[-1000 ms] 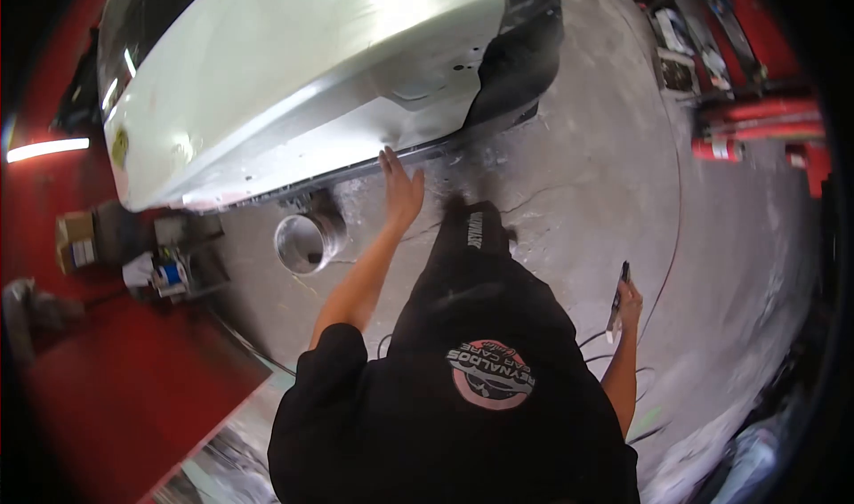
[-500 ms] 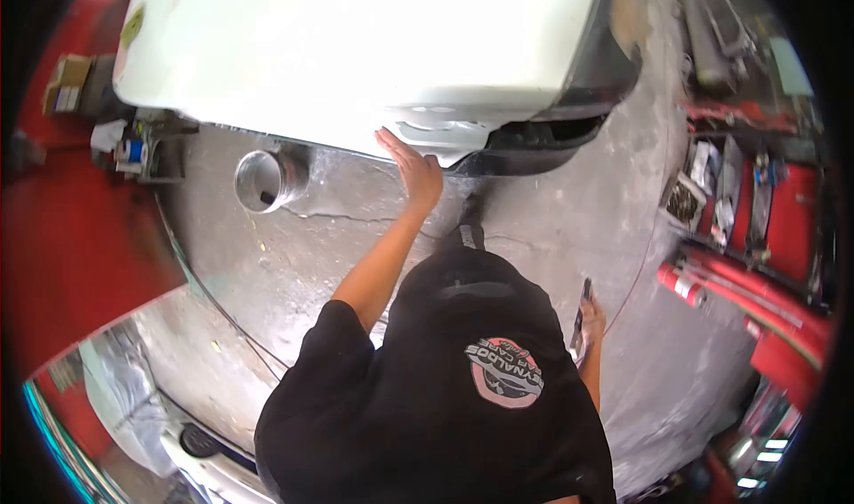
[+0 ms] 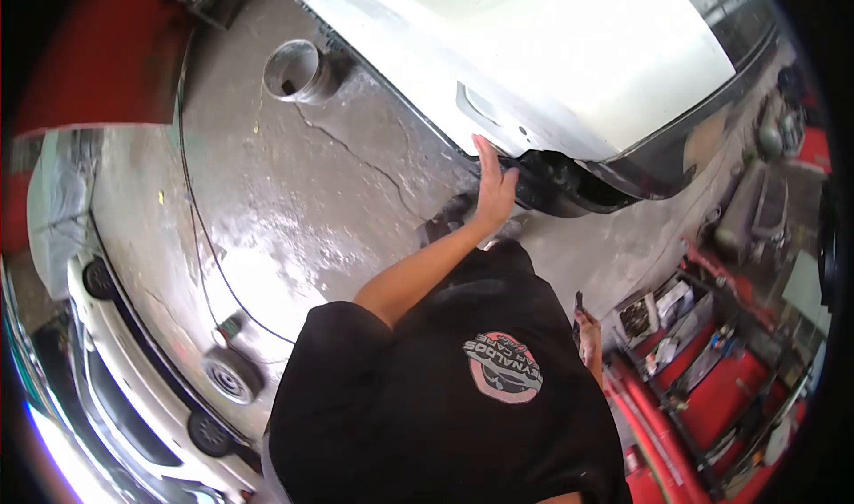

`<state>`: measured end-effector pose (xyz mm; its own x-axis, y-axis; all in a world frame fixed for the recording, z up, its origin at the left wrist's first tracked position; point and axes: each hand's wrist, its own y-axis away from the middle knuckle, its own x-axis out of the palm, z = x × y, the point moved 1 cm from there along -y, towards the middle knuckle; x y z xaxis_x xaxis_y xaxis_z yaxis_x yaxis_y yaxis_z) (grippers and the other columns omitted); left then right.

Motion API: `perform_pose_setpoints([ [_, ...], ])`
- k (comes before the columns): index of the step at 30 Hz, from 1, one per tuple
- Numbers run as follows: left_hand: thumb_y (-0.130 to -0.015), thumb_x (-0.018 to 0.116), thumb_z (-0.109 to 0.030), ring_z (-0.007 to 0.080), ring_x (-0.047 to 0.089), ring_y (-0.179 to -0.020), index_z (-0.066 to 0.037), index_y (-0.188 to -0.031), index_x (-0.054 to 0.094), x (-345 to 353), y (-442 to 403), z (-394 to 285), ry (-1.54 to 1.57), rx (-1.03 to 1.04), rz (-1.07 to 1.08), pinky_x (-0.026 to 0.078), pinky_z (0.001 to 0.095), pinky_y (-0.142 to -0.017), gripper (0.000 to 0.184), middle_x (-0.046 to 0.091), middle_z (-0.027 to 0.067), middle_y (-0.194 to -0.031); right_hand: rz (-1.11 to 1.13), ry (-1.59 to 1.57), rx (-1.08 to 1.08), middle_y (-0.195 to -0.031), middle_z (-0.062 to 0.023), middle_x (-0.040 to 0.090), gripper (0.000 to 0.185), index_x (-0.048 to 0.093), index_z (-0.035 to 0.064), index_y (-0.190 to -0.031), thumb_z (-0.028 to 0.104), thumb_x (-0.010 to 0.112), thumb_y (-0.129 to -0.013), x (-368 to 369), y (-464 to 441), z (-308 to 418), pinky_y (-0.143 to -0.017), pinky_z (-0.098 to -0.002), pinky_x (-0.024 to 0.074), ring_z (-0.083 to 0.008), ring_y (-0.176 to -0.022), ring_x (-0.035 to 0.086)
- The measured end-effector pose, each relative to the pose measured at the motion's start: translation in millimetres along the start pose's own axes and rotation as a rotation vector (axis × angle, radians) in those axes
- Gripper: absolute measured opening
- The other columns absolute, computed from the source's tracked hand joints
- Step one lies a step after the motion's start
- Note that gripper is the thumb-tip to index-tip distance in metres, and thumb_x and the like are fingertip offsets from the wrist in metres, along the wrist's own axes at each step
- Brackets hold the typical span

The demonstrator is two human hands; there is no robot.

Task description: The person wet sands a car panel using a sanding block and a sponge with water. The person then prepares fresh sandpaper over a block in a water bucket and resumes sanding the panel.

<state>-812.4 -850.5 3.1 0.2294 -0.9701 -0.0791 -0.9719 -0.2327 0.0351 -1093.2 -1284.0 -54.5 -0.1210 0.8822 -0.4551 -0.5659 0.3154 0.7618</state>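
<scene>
My left hand (image 3: 495, 188) reaches to the lower corner of a white car body panel (image 3: 569, 68). Its fingers are stretched out, and the fingertips rest at the panel's edge near a smooth recessed area; firm contact is hard to tell. Just right of the fingers, dark trim (image 3: 569, 184) runs under the panel, with a gap in it. Down by my right side, my right hand (image 3: 589, 333) is closed around a slim dark tool (image 3: 579, 301), whose kind I cannot make out.
A dusty bucket (image 3: 298, 70) stands on the cracked concrete floor (image 3: 356, 184). A hose (image 3: 189, 193) runs along the left, near a loose wheel (image 3: 231, 375) and another white car (image 3: 133, 379). A red tool cart (image 3: 712, 397) holding assorted items stands at right.
My view has turned, so the car and bucket appear rotated, and the wheel and second car show more. My left hand stays near the panel's lower edge; my right still holds the slim tool.
</scene>
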Motion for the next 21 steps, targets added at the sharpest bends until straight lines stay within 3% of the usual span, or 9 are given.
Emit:
perform_pose_setpoints([
  [3,-0.109,0.049,-0.029,0.0400,-0.011,-0.163,0.007,-0.166,-0.006,24,17,-6,0.029,-0.058,-0.035,0.004,0.0451,-0.132,0.087,-0.013,0.0302,-0.174,0.060,0.155,-0.158,-0.110,-0.0106,0.076,0.057,0.066,-0.0068,-0.138,0.034,0.070,-0.099,-58,-27,69,-0.094,-0.0314,0.0517,-0.0160,-0.102,0.066],
  [5,-0.114,0.042,-0.043,0.0383,-0.010,-0.164,0.007,-0.166,-0.005,32,13,-11,0.011,-0.084,-0.096,0.003,0.0447,-0.132,0.086,-0.012,0.0281,-0.175,0.125,0.032,-0.161,-0.115,-0.0118,0.076,0.059,0.063,-0.0083,-0.141,0.033,0.070,-0.100,-80,-41,87,-0.096,-0.0311,0.0521,-0.0174,-0.106,0.068],
  [7,-0.114,0.039,-0.045,0.0377,-0.010,-0.164,0.008,-0.166,-0.005,43,-1,-6,0.060,-0.088,-0.230,0.002,0.0440,-0.132,0.086,-0.012,0.0272,-0.175,0.137,0.012,-0.170,-0.123,-0.0149,0.075,0.065,0.057,-0.0123,-0.145,0.033,0.070,-0.100,-103,-63,88,-0.100,-0.0302,0.0521,-0.0200,-0.112,0.069],
  [12,-0.114,0.035,-0.051,0.0375,-0.006,-0.164,0.008,-0.166,-0.001,34,-49,0,0.098,-0.056,-0.512,0.002,0.0432,-0.132,0.086,-0.006,0.0276,-0.176,0.151,0.260,-0.114,-0.124,-0.0170,0.074,0.071,0.052,-0.0152,-0.147,0.034,0.072,-0.100,-152,-78,80,-0.099,-0.0299,0.0517,-0.0198,-0.111,0.069],
  [15,-0.113,0.035,-0.054,0.0387,-0.003,-0.164,0.008,-0.166,0.002,-2,-81,7,0.088,0.001,-0.529,0.003,0.0435,-0.133,0.088,-0.001,0.0280,-0.176,0.188,0.328,-0.073,-0.125,-0.0179,0.074,0.071,0.053,-0.0133,-0.148,0.034,0.074,-0.099,-174,-94,64,-0.095,-0.0292,0.0528,-0.0200,-0.108,0.070],
  [18,-0.112,0.035,-0.056,0.0392,0.000,-0.164,0.009,-0.166,0.005,-24,-91,15,0.081,0.062,-0.481,0.004,0.0433,-0.133,0.089,0.002,0.0282,-0.176,0.315,0.223,-0.064,-0.114,-0.0142,0.075,0.064,0.061,-0.0116,-0.141,0.035,0.074,-0.098,-191,-120,39,-0.088,-0.0290,0.0538,-0.0184,-0.098,0.070],
  [19,-0.112,0.038,-0.055,0.0387,-0.001,-0.164,0.008,-0.166,0.005,-19,-89,13,0.086,0.054,-0.499,0.003,0.0430,-0.133,0.090,0.000,0.0281,-0.176,0.289,0.169,-0.065,-0.100,-0.0079,0.073,0.055,0.068,-0.0100,-0.129,0.035,0.074,-0.098,-195,-123,35,-0.080,-0.0290,0.0528,-0.0157,-0.088,0.066],
  [21,-0.112,0.038,-0.053,0.0384,-0.001,-0.164,0.008,-0.166,0.004,1,-77,4,0.134,0.091,-0.532,0.003,0.0428,-0.132,0.089,-0.001,0.0280,-0.176,0.257,0.169,-0.149,-0.097,-0.0062,0.071,0.056,0.068,-0.0110,-0.129,0.035,0.074,-0.098,-197,-152,17,-0.078,-0.0290,0.0522,-0.0152,-0.085,0.064],
])
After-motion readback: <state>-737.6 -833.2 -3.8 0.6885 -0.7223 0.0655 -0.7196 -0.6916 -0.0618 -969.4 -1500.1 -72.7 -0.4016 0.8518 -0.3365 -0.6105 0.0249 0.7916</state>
